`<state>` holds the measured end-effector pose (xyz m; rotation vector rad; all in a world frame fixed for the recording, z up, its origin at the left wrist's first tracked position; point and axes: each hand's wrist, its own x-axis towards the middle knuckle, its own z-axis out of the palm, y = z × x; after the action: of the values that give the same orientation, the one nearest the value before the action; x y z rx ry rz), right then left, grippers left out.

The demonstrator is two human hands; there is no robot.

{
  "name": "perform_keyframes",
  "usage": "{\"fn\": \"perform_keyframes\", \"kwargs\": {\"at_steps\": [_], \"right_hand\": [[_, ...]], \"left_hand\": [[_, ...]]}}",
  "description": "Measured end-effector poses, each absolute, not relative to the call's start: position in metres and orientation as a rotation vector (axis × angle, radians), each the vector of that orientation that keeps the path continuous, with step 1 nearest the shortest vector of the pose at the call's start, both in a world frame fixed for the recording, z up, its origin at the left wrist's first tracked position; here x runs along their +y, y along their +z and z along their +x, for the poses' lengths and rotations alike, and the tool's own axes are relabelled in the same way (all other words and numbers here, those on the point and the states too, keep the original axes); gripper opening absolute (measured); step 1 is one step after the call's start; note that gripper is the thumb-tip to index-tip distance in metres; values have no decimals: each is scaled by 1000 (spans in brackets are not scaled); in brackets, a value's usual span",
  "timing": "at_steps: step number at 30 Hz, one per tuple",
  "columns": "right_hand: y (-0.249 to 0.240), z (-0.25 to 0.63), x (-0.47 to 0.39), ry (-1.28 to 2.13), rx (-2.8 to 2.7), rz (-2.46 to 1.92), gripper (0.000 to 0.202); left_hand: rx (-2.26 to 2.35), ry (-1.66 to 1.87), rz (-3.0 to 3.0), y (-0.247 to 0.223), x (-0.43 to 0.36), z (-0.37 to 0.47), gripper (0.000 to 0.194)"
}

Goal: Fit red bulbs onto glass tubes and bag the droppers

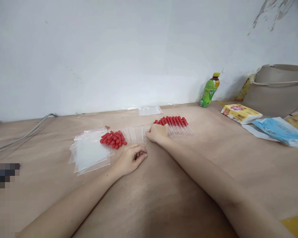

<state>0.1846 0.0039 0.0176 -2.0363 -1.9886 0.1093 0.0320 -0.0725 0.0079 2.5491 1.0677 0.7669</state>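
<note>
The table is the largest thing before me, and its brown covering lies a little wrinkled. On its left part is the pile of clear bags, spread unevenly one over another. They look thin, soft and slippery, so I think one bag is best taken by a corner, with a small rub to separate it.

My left hand rests near the middle with the fingers curled loosely; I cannot tell if something is inside. My right hand is at the right end of the clear tubes, its fingers bent close together, but I cannot tell whether they pinch a tube.

To the right of this hand lies the row of red-topped pieces, side by side, with their clear stems pointing towards me. The red ends seem to be the good place for holding, because they look thicker and probably have more grip.

Between the bags and my hands is the heap of red caps. They seem light, rather soft, and may roll.

Smallest in thickness are the clear tubes, lying just beside the heap. They look stiff, smooth and maybe fragile, so a gentle hold around the middle should suit them.
</note>
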Motion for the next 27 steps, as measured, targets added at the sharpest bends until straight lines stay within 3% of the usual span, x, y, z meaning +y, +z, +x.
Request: {"fn": "perform_keyframes", "kwargs": {"at_steps": [3, 7, 12, 17, 27], "right_hand": [[20, 180, 8, 112, -2008, -2092, 27], [22, 178, 6, 106, -2056, -2107, 22], [23, 189, -6, 92, -2106, -2049, 23], [15, 215, -27, -142, -2060, -1845, 25], [-15, 252, -50, -329, -2061, -1550, 22]], "left_hand": [[1176, 893, 2562, 8, -70, 31, 13], [1722, 1226, 2438, 17, -52, 13, 22], [2264, 1083, 2123, 26, -21, -30, 37], [1950, 860, 2257, 15, -6, -43, 38], [1651, 992, 2255, 14, -5, -21, 30]]}}
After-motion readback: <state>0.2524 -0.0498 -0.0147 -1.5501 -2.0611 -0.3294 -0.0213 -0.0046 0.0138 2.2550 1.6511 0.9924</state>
